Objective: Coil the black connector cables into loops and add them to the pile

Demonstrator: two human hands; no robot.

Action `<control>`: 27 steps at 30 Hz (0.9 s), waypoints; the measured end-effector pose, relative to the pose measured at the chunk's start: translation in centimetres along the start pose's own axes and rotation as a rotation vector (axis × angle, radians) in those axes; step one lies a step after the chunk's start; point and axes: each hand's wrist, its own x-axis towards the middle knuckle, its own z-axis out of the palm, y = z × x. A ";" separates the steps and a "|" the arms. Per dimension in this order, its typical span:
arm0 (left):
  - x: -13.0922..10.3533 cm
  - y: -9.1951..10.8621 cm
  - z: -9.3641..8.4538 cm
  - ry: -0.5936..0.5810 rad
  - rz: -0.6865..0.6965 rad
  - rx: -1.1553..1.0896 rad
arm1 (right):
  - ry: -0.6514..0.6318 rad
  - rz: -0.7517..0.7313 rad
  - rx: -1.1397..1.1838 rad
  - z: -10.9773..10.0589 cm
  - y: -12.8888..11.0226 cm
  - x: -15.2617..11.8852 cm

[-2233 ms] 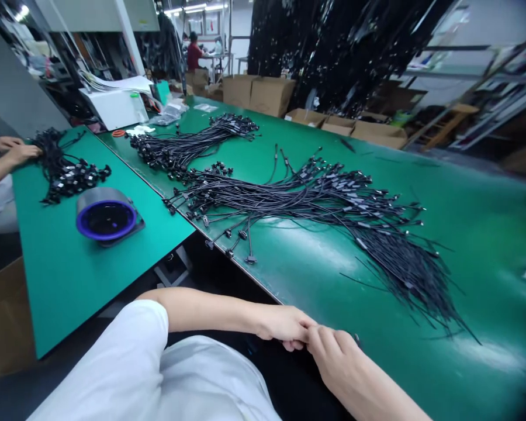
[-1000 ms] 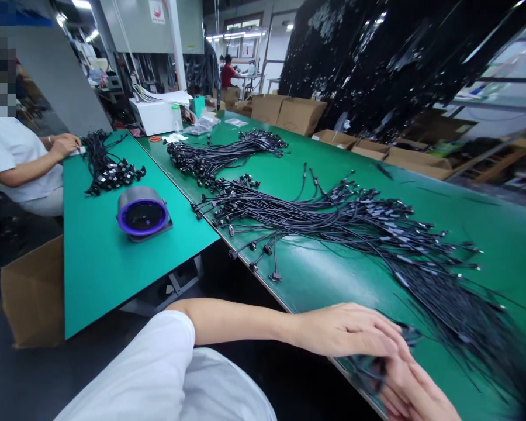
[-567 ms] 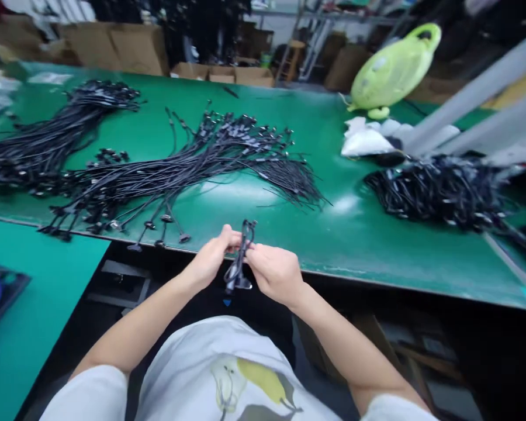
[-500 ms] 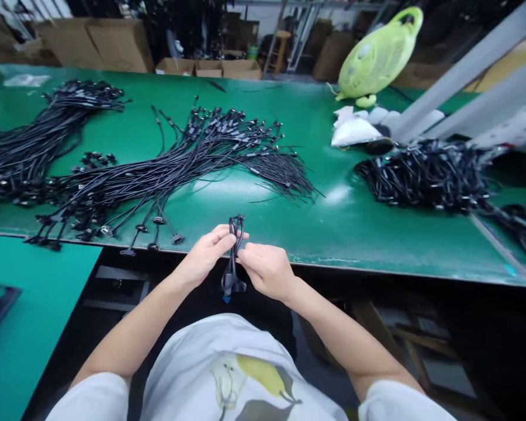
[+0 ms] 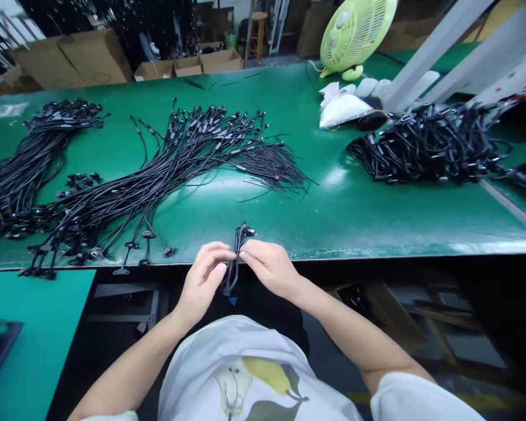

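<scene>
A folded black cable bundle hangs upright between my hands at the front edge of the green table, with metal-tipped connectors at its top and a small blue piece at its lower end. My left hand is at the bundle's left side, fingertips touching its middle, thumb apart from the fingers. From the right, my right hand pinches the middle of the bundle with its fingers pressed together. Behind them, long black cables lie spread over the table, their connectors at both ends.
The green table also carries another cable pile at the far left, coiled cables at the right, a white bag and a green fan. Cardboard boxes stand behind. A lower green surface is at left.
My left thumb and fingers have loosened from the bundle and moved slightly down. The bundle's top connectors have tilted right. The camera view has shifted.
</scene>
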 end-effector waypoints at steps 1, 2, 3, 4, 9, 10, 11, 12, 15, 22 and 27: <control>0.0 -0.3 0.3 0.030 -0.136 -0.096 | 0.047 -0.081 -0.169 0.2 -0.1 -0.1; 0.0 -0.5 0.7 0.033 -0.241 -0.174 | 0.072 -0.135 -0.277 0.4 -0.2 -0.2; 0.2 -0.7 1.3 0.013 -0.306 -0.231 | 0.086 -0.153 -0.316 0.6 -0.3 -0.2; 0.3 -0.8 1.9 -0.008 -0.335 -0.265 | 0.100 -0.137 -0.284 0.9 -0.3 -0.2; 1.7 -1.3 4.6 0.123 -0.222 -0.324 | -0.014 0.280 0.438 1.3 0.3 0.1; 2.0 -1.4 4.9 0.144 -0.230 -0.363 | -0.064 0.333 0.510 1.1 0.5 0.1; 2.3 -1.5 5.1 0.156 -0.251 -0.421 | -0.076 0.349 0.499 0.9 0.8 0.1; 2.6 -1.5 5.1 0.158 -0.280 -0.490 | -0.038 0.334 0.409 0.7 1.0 0.1; 3.5 -1.3 4.9 0.179 -0.367 -0.670 | 0.195 0.167 -0.102 0.5 1.4 -0.4; 5.9 -0.7 4.9 0.199 -0.437 -0.673 | 0.345 -0.140 -0.630 2.2 2.7 -1.2; 6.0 -1.5 6.1 0.141 -0.447 -0.556 | 0.291 -0.122 -0.752 2.3 4.3 -1.1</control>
